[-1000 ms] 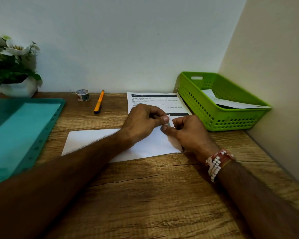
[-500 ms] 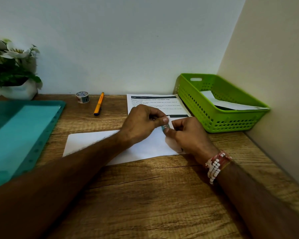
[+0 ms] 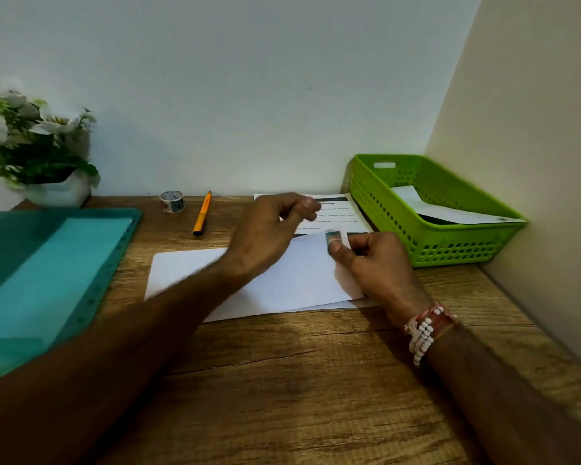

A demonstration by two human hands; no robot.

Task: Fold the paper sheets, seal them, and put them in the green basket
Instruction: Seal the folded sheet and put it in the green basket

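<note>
A folded white paper sheet (image 3: 282, 280) lies on the wooden desk in front of me. A small piece of patterned tape (image 3: 332, 235) sits at its far edge, and my right hand (image 3: 379, 266) pinches it there, thumb on top and fingers curled. My left hand (image 3: 265, 233) hovers just left of the tape, fingers loosely curled and holding nothing. Behind the hands lies a printed sheet (image 3: 346, 216), flat and partly covered. The green basket (image 3: 450, 245) stands at the right against the wall with a folded paper (image 3: 450, 213) inside.
A tape roll (image 3: 172, 201) and an orange pen (image 3: 202, 213) lie near the back wall. A teal plastic folder (image 3: 47, 263) covers the desk's left side. A white pot of flowers (image 3: 37, 152) stands in the back left corner. A side wall runs close on the right.
My left hand has let go of the tape and lifted away to the left and back. My right thumb stays on the tape at the paper's edge.
</note>
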